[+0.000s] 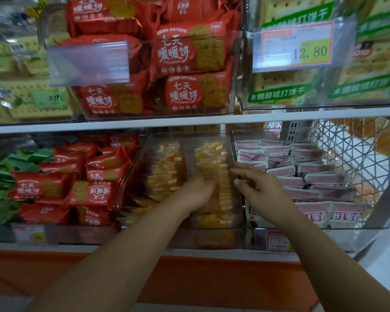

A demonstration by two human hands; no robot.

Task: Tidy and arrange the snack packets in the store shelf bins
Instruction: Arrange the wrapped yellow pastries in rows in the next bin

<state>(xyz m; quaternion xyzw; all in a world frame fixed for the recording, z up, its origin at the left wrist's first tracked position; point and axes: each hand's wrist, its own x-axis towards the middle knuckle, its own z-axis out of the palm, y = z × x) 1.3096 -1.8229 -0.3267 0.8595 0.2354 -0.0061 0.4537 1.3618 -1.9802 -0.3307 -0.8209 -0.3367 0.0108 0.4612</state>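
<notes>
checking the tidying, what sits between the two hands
In the head view, a row of yellow packets in the middle bin stands between left hand and right hand.

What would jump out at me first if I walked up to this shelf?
The bright red packets piled in the upper middle bin grab the eye first, beside a price tag reading 12.80 on the bin to their right. Below, on the lower shelf, the left hand reaches into the rows of yellow packets while the right hand hovers at that bin's right wall, next to the pink packets.
</notes>
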